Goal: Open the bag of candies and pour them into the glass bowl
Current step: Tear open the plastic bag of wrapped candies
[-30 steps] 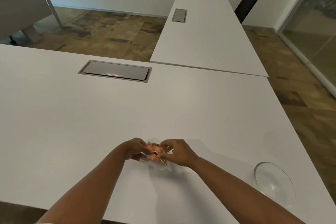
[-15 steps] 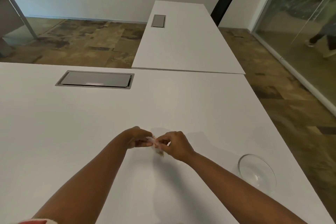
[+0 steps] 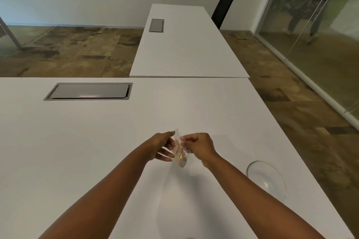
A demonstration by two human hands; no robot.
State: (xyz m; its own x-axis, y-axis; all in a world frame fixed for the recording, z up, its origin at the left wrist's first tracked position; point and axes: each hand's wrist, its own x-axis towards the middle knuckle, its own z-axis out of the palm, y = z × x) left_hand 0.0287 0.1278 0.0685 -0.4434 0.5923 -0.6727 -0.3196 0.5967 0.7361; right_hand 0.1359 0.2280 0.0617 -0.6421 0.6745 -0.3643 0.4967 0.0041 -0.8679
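The bag [image 3: 180, 153] hangs upright between my hands above the table [image 3: 77, 141]. My right hand [image 3: 200, 146] pinches its top edge; my left hand [image 3: 162, 146], fingers half spread, seems to touch its side. The bowl [image 3: 266, 178] sits well right.

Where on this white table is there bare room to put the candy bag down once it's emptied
Free: the wide stretch of the white table left of the left hand, below the grey cable hatch, and the strip between both hands and the far edge. Crowded: the right corner, where the glass bowl sits close to the edge, beside the right hand holding the candy bag.
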